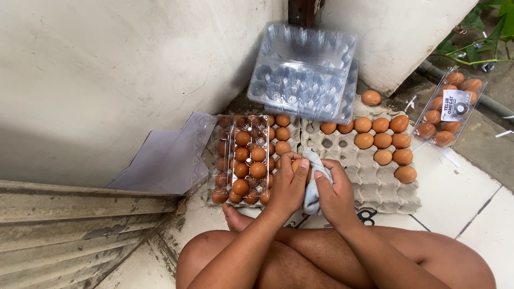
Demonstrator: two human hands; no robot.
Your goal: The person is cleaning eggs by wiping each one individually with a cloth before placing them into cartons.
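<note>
Soft even daylight, faint shadows, sharp focus (wide-angle bending at edges), mild glare on plastic

wall (107, 64) left, egg trays (369, 171) ahead

Stained white wall (107, 80), pale tiled floor (460, 198)

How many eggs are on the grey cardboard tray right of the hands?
11 eggs on the tray: five in the back row, three next, two, then one nearest. The cloth may hide more.
</note>
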